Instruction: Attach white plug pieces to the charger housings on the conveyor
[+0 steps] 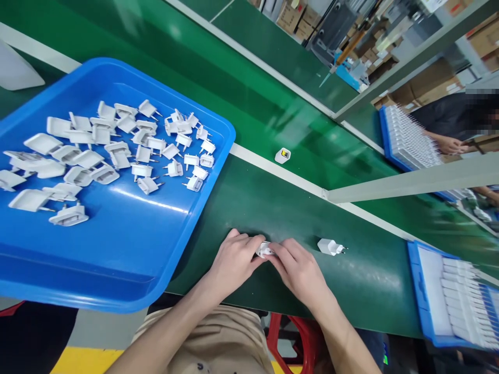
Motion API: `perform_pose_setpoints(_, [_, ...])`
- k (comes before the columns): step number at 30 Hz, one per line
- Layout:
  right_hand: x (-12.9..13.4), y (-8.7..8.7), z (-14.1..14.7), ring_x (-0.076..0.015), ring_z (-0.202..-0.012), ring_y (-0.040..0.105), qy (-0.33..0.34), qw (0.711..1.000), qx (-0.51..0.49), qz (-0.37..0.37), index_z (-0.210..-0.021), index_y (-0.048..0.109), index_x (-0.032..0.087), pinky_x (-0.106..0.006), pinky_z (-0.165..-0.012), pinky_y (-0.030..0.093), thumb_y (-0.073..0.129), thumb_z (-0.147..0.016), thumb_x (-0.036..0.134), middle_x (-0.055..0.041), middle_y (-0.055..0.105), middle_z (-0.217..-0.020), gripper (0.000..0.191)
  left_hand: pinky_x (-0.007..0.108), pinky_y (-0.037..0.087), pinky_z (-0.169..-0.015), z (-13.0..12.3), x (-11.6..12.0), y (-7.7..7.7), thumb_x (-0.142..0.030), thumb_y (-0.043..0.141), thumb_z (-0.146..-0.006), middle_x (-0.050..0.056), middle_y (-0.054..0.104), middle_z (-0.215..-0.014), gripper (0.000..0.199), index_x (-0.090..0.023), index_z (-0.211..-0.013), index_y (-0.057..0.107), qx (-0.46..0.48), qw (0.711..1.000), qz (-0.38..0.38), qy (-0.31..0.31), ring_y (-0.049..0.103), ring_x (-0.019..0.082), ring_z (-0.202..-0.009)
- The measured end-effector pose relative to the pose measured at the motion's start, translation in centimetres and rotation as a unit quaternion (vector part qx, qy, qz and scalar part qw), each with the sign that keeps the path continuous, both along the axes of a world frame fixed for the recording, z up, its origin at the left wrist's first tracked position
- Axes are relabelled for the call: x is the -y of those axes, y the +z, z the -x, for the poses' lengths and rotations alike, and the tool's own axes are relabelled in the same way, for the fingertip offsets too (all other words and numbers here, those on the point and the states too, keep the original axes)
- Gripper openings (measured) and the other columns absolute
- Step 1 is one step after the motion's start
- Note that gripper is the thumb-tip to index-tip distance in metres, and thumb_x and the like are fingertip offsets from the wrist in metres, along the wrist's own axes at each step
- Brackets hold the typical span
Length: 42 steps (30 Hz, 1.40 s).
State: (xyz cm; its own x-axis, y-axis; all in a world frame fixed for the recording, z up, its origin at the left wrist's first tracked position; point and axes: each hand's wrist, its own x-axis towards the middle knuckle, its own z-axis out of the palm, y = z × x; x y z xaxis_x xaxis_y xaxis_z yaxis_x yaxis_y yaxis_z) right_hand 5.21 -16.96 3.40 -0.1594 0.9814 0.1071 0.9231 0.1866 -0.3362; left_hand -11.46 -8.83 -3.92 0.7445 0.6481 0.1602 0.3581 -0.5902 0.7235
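Note:
Above the green tabletop, my left hand (236,258) and my right hand (298,267) meet on one small white plug charger (264,250). Fingers of the left are closed round its left end; those of the right pinch its other end. Much of the charger is covered by the fingers. To the right of my hands lies a white charger with two pins (329,246), pins pointing right. Farther back, a white charger housing (283,155) shows something yellow inside. A blue tray (171,259) on the left holds many loose white plug pieces with pins (102,130).
A blue tray (424,304) with rows of white chargers (463,306) stands at the right edge. A pale metal bar (413,179) crosses the workbench. Beyond it, another person (448,124) works beside a similar tray (385,132). A red stool (275,337) is below the edge.

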Motion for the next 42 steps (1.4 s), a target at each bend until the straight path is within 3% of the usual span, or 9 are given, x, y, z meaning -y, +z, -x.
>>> perform_pose_setpoints(4, [0.0,0.5,0.1,-0.0188,-0.072,0.055,0.015,0.996,0.086,0.006,-0.106,0.065,0.015,-0.032,-0.067,0.045,0.048,-0.110,0.022,-0.0058,0.064,-0.083,0.018,0.035,0.036,-0.074,0.0,0.1,-0.2,-0.028,0.077,-0.093,-0.002,0.073,-0.081,0.019,-0.020,-0.106,0.064,0.010,1.000,0.003,0.001,0.067,0.020,-0.073])
perform_pose_setpoints(21, [-0.5,0.8,0.5,-0.0193,-0.072,0.047,0.033,0.991,0.126,0.037,-0.098,0.066,0.015,-0.033,-0.066,0.038,0.049,-0.108,0.014,-0.0043,0.060,-0.080,0.020,0.037,0.036,-0.075,-0.3,0.0,-0.1,-0.023,0.076,-0.092,-0.001,0.075,-0.082,0.016,-0.020,-0.104,0.065,0.018,1.000,0.004,0.011,0.068,0.020,-0.072])
perform_pose_setpoints(32, [0.6,-1.4,1.9,-0.0214,-0.071,0.045,-0.019,0.982,0.184,-0.030,-0.094,0.067,0.016,-0.035,-0.067,0.037,0.041,-0.110,0.019,-0.0054,0.058,-0.076,0.031,0.037,0.039,-0.077,-0.2,0.0,0.1,-0.027,0.075,-0.092,-0.001,0.073,-0.078,0.011,-0.022,-0.099,0.067,-0.025,1.000,0.007,0.009,0.069,0.022,-0.076])
perform_pose_setpoints(36, [0.2,-1.2,1.3,-0.0211,-0.074,0.050,-0.018,0.977,0.211,-0.018,-0.093,0.067,0.019,-0.034,-0.071,0.040,0.044,-0.110,0.024,-0.0046,0.059,-0.078,0.028,0.037,0.044,-0.079,-0.4,0.5,0.9,-0.028,0.079,-0.089,0.001,0.074,-0.081,0.022,-0.020,-0.106,0.068,-0.034,0.999,-0.003,0.011,0.070,0.023,-0.077])
perform_pose_setpoints(39, [-0.2,0.1,-1.8,-0.0218,-0.076,0.054,-0.056,0.968,0.243,-0.002,-0.089,0.066,0.020,-0.034,-0.071,0.042,0.047,-0.110,0.029,-0.0057,0.061,-0.081,0.029,0.035,0.048,-0.075,1.7,0.9,2.4,-0.029,0.081,-0.088,0.000,0.074,-0.083,0.049,-0.018,-0.131,0.060,-0.021,1.000,-0.014,0.014,0.069,0.022,-0.075])
perform_pose_setpoints(42, [-0.1,2.7,-6.4,-0.0232,-0.074,0.058,-0.123,0.954,0.273,0.018,-0.084,0.066,0.019,-0.034,-0.068,0.045,0.051,-0.108,0.039,-0.0075,0.060,-0.083,0.034,0.036,0.053,-0.078,7.9,-0.1,3.7,-0.038,0.068,-0.097,0.000,0.075,-0.094,0.046,-0.028,-0.140,0.055,0.032,0.997,-0.042,0.058,0.070,0.022,-0.083])
